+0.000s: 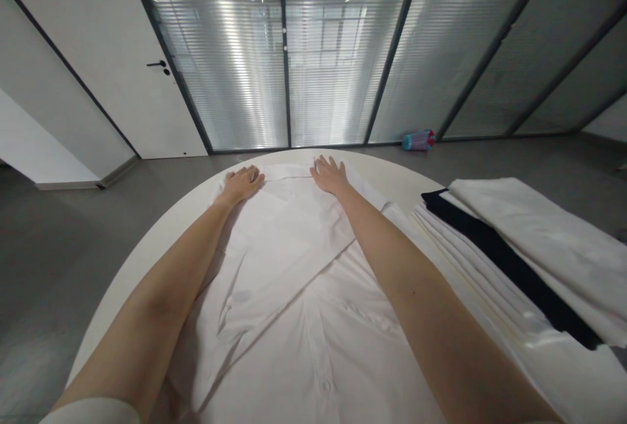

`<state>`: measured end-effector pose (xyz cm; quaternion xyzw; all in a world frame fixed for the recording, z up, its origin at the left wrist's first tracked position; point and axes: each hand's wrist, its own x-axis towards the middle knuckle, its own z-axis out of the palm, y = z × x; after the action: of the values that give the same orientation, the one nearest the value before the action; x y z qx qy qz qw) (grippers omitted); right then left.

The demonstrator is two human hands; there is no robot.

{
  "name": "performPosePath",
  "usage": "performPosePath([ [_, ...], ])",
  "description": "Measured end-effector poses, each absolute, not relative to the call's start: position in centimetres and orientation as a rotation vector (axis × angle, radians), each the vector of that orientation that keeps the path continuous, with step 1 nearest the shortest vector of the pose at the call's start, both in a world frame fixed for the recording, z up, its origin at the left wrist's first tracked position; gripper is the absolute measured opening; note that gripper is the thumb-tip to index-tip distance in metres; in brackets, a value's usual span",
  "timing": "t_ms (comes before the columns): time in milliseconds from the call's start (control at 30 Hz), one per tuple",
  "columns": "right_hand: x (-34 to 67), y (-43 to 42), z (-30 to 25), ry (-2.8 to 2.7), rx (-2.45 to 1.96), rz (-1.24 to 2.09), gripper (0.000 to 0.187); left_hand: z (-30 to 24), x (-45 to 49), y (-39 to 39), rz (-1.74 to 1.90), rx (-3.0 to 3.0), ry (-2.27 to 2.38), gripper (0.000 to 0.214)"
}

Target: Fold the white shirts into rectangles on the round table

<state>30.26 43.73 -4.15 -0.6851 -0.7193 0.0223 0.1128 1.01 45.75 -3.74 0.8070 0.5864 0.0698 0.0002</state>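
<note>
A white button shirt [294, 280] lies spread over a round white table [147, 247], one part folded across its middle. My left hand [242, 182] rests flat on the shirt's far left edge with fingers stretched out. My right hand [329, 174] lies flat on the far edge a little to the right, fingers spread. Both arms reach straight out over the cloth. Neither hand grips anything.
A stack of folded white garments [529, 228] with one black piece [509, 260] in it sits on the table's right side. On the grey floor by the glass wall lies a blue and pink bottle [418, 140]. A white door [127, 65] is at left.
</note>
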Motion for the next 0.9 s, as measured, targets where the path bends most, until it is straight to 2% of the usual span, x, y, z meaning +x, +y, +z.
performPosePath([
  [200,30.3,44.1,-4.4,-2.148,-1.945,0.089,0.067,-4.0,0.7,46.4,0.17,2.511,1.823,0.068],
  [367,30.4,44.0,-4.4,-2.123,-1.902,0.029,0.065,-4.0,0.7,46.4,0.199,2.54,1.812,0.063],
  [733,30.2,43.3,-3.4,-2.194,-1.799,0.001,0.056,-1.6,1.5,41.8,0.62,2.738,1.799,0.051],
  [900,31.3,40.7,-2.3,-2.265,-1.839,0.05,0.054,-0.3,-1.4,36.6,0.404,2.748,1.804,0.053],
])
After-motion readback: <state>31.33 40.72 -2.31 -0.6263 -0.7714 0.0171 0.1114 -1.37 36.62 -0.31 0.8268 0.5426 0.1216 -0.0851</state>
